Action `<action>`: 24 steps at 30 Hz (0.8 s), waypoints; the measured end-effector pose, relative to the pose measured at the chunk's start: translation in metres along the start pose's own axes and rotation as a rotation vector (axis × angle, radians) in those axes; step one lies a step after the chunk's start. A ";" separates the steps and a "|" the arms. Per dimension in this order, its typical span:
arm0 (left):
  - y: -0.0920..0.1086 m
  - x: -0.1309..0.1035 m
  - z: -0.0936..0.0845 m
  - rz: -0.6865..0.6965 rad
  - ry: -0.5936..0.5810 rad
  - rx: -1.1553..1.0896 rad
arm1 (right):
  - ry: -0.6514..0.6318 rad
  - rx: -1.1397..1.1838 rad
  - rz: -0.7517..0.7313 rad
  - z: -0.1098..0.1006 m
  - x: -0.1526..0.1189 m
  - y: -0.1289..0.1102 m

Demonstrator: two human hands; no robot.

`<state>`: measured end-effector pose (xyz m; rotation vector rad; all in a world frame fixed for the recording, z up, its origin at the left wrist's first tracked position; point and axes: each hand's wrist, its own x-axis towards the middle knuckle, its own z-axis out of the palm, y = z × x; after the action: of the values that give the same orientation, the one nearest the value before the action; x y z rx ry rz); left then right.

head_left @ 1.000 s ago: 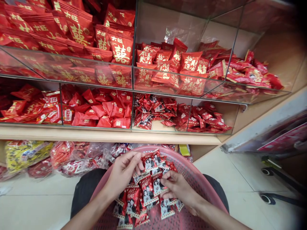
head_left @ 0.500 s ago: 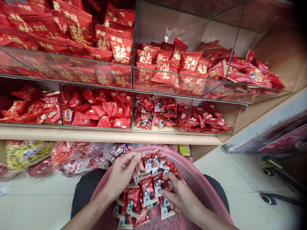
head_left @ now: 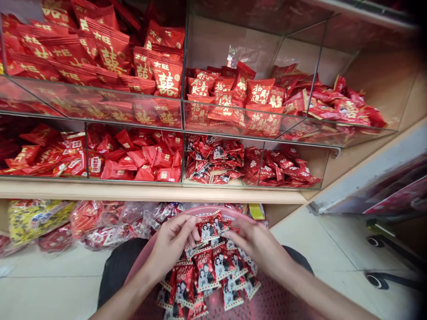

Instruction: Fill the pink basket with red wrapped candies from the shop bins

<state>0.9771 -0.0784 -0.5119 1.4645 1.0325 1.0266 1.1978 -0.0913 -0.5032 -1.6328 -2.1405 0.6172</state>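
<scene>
A pink perforated basket (head_left: pixel 280 295) rests between the person's knees, with many small red candy packets (head_left: pixel 205 269) printed with a black-and-white couple inside. At the upper left of the pile, my left hand (head_left: pixel 176 240) pinches the edge of a red packet (head_left: pixel 207 229), thumb and forefinger together. My right hand (head_left: pixel 255 242) reaches over the upper right of the pile, its fingers bent beside the packets near the far rim. Its fingertips are partly hidden and blurred, so whether they grip a packet is unclear.
Glass-fronted shelf compartments (head_left: pixel 183 115) full of red packets stand ahead. Below the wooden ledge (head_left: pixel 133 191), clear bags of sweets (head_left: pixel 103 222) and a yellow bag (head_left: pixel 40 218) lie on the left. Black chair casters (head_left: pixel 376 280) stand on the tiled floor at right.
My right hand has moved up and away from the middle of the pile toward the far rim, uncovering more packets. My left hand stays nearly in place. The view has shifted slightly.
</scene>
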 end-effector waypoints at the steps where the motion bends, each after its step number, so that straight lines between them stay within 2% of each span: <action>1: 0.000 0.000 0.000 0.001 -0.001 0.002 | 0.079 -0.023 -0.008 -0.014 0.013 -0.004; 4: -0.002 0.001 0.001 0.009 0.003 0.003 | 0.307 -0.143 -0.029 -0.048 0.059 -0.011; 5: -0.002 0.001 0.001 0.011 0.005 0.002 | 0.345 -0.215 0.008 -0.054 0.074 -0.012; 8: -0.003 0.001 0.000 0.004 0.013 0.004 | 0.280 -0.420 0.213 -0.060 0.113 -0.012; 11: -0.003 0.000 -0.001 -0.004 0.020 0.008 | 0.164 -0.442 0.352 -0.056 0.137 -0.011; 17: -0.003 0.000 0.000 0.010 0.013 0.011 | 0.094 -0.317 0.388 -0.053 0.150 -0.003; 20: -0.002 0.000 0.000 0.006 0.011 0.018 | 0.132 -0.245 0.383 -0.050 0.152 0.002; 24: -0.004 -0.001 0.000 -0.014 0.012 0.013 | 0.247 -0.143 0.317 -0.048 0.147 0.004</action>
<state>0.9769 -0.0787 -0.5157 1.4610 1.0582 1.0216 1.1896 0.0576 -0.4612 -2.0312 -1.8008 0.3329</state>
